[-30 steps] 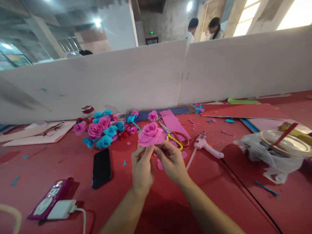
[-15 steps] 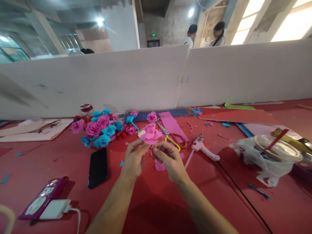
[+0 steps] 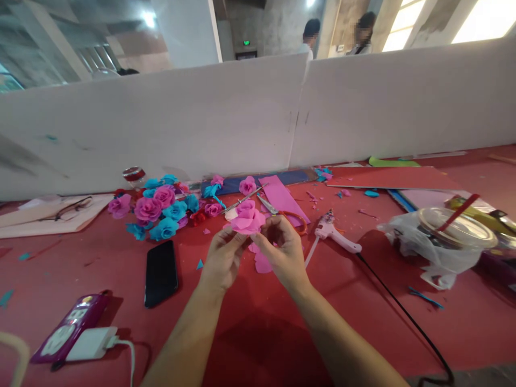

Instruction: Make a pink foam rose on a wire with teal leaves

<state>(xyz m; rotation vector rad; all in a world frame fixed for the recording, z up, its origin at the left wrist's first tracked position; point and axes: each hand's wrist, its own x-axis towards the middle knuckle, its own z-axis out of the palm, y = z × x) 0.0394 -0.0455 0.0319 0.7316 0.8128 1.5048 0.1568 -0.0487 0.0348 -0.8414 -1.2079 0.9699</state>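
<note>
One left hand (image 3: 223,258) and one right hand (image 3: 284,252) meet at the center of the frame, thumbs and fingers closed on the underside of a pink paper rose (image 3: 246,217). The bloom is held face up above a red desk (image 3: 258,344), its layered petals open; what lies beneath it, between the fingertips, is too small to tell.

The step in hand appears to be fine work at the flower's base, either pressing or adjusting the outer petals. From this hold, any adjustment calls for one hand to steady the base while the other pinches lightly, sparing the thin petals.

Just below the rose lie loose pink petals (image 3: 263,263). Beyond it, orange-handled scissors (image 3: 294,219) rest beside a pink sheet (image 3: 278,193), and right of center a pale glue gun (image 3: 341,239) trails a black cable (image 3: 397,295) toward the lower right.

Left of center, pink, blue and red flowers (image 3: 163,196) crowd together behind a black phone (image 3: 161,274). A white charger (image 3: 92,344) sits at a purple power strip (image 3: 72,328) at lower left, and a lidded tub (image 3: 455,223) stands in a plastic bag at right.
</note>
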